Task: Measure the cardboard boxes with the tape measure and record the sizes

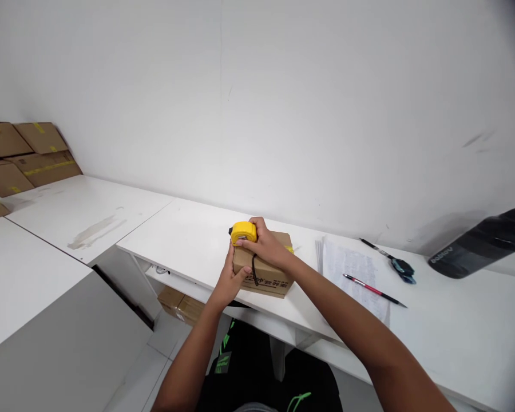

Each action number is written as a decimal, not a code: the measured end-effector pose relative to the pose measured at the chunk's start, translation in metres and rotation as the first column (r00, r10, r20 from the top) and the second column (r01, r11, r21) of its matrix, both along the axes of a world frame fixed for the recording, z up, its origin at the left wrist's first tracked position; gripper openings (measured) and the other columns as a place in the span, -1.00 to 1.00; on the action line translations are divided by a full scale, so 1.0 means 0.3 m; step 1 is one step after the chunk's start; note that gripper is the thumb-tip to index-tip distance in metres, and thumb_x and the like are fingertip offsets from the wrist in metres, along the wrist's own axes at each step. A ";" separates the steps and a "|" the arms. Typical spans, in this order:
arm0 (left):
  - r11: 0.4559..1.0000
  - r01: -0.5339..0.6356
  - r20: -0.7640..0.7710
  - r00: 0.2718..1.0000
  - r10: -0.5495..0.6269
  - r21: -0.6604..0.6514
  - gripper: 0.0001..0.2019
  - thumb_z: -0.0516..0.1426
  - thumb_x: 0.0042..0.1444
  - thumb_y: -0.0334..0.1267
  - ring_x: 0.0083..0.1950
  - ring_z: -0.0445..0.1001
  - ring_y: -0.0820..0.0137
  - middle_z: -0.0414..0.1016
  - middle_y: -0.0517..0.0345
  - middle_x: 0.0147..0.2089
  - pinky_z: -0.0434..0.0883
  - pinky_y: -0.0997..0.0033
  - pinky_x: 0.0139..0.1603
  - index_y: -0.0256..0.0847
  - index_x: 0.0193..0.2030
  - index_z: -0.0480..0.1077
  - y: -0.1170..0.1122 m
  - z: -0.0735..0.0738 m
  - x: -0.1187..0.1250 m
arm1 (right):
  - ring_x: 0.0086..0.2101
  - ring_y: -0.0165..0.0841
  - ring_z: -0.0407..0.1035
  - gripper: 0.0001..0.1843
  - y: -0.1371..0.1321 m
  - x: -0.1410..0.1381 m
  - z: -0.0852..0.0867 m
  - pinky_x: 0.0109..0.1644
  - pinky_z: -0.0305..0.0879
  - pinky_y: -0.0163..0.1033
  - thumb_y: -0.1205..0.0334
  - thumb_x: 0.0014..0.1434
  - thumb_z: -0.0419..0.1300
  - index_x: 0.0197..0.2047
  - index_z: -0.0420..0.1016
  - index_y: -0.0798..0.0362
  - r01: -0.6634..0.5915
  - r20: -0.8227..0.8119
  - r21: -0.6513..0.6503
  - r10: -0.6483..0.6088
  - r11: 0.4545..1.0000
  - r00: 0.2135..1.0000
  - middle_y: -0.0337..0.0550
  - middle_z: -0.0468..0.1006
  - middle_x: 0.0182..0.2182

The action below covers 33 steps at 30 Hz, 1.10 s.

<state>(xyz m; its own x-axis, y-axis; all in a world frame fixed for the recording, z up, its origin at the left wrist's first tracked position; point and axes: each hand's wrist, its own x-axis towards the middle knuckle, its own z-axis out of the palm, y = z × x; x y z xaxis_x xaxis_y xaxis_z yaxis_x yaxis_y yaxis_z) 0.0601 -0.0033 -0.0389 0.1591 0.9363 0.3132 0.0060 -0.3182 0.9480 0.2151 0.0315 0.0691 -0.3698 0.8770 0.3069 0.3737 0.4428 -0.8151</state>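
Note:
A small cardboard box [268, 283] with dark printing on its near side sits close to the front edge of the white desk. My left hand [230, 277] is closed on the box's left end, its thumb lying on the near face and its fingers reaching up toward the top edge. In my right hand [266, 243] is a yellow tape measure [243, 232], held at the top left corner of the box. A black wrist strap [254, 269] dangles from it across the box. Whether any blade is pulled out is hidden.
Right of the box lie written papers [347, 269], a red and black pen [375, 290] and a black pen [375, 248] beside a dark blue object [402, 269]. A black bottle [476, 246] stands farther right. Taped cartons [47, 166] are stacked at far left; more boxes [182, 303] sit below the desk.

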 end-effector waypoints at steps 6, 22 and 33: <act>0.998 -0.030 -0.062 0.998 0.033 0.047 -0.15 0.13 0.16 0.07 0.44 0.03 0.14 -0.08 0.00 0.49 0.02 0.14 0.42 -0.08 0.47 -0.19 0.002 0.019 0.001 | -0.18 -0.19 0.37 -0.48 -0.004 0.071 0.010 -0.09 0.27 -0.11 -0.06 0.16 0.17 0.10 0.15 -0.05 -0.010 0.085 0.056 0.006 0.998 0.996 -0.13 0.47 -0.15; 0.996 0.075 -0.055 0.996 -0.073 0.040 -0.21 0.13 0.13 0.14 0.40 0.13 0.17 0.14 -0.05 0.41 0.08 0.16 0.40 -0.13 0.42 0.02 0.097 0.043 0.071 | -0.13 -0.18 0.39 -0.50 -0.251 0.551 -0.092 -0.09 0.35 -0.08 -0.10 0.12 0.21 0.06 0.23 -0.09 0.422 0.013 0.007 -0.422 0.907 0.907 -0.13 0.46 -0.09; 0.999 0.049 -0.035 0.998 -0.049 -0.021 -0.15 0.13 0.13 0.14 0.42 0.09 0.15 0.04 -0.06 0.45 0.10 0.16 0.39 -0.16 0.45 -0.08 0.046 0.050 0.101 | -0.14 -0.18 0.38 -0.52 -0.193 0.389 -0.003 -0.10 0.31 -0.09 -0.06 0.09 0.25 0.00 0.27 -0.04 0.360 0.073 0.137 -0.372 0.923 0.925 -0.08 0.46 -0.09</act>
